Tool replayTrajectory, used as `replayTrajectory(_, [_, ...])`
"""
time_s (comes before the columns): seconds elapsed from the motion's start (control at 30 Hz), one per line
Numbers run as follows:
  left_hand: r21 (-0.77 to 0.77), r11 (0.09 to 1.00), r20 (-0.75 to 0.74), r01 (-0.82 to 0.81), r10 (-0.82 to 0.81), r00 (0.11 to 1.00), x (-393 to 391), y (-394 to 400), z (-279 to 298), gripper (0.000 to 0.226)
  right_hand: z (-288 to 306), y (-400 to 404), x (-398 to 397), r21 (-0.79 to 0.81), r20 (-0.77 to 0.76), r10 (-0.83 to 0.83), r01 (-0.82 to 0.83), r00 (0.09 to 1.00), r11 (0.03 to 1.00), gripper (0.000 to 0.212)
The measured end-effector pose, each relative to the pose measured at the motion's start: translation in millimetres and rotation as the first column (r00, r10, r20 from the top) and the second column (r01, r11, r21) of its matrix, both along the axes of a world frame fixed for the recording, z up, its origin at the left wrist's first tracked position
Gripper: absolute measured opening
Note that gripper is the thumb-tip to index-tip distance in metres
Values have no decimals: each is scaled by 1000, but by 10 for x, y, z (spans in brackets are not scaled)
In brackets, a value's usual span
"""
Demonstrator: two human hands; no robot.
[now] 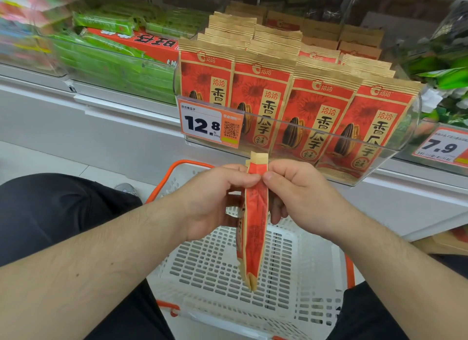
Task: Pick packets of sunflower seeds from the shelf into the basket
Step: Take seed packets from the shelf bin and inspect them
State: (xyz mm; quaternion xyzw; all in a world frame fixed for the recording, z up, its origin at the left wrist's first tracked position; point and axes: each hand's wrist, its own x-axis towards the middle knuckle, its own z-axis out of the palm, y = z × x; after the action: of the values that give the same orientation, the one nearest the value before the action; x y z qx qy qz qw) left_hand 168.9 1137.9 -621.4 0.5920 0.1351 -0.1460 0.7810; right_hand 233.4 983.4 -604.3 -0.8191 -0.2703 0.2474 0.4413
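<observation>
1. Setting: retail shop, snack aisle of a grocery or convenience store.
2. White shelf [405,187] carries a clear acrylic bin [395,147] with identical red-and-tan sunflower seed packets [314,106] standing upright in rows, faces forward.
3. Orange price tag [210,123] clipped to the bin front: "12.8", QR code beside it.
4. Second price tag [443,147], "7.9", on the bin to the right.
5. Neighbouring bin to the left holds green packets [114,50] and a red carton [141,42].
6. White shopping basket [215,263] with orange handles sits below the shelf edge.
</observation>
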Motion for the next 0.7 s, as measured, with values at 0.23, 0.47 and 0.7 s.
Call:
replayTrajectory(0.23, [-54, 998, -17, -24, 23, 1000, 15, 1, -53, 20, 56, -9, -11, -16, -46, -7, 7, 999, 1000, 19])
replayTrajectory(0.47, [-69, 994, -32, -85, 83, 996, 31, 24, -56, 14, 136, -35, -33, -32, -86, 71, -74, 994, 997, 9])
replayTrajectory(0.7, [-101, 981, -86, -163, 154, 984, 37, 46, -11, 23, 180, -71, -71, -124, -95, 229, -240, 969, 963, 40])
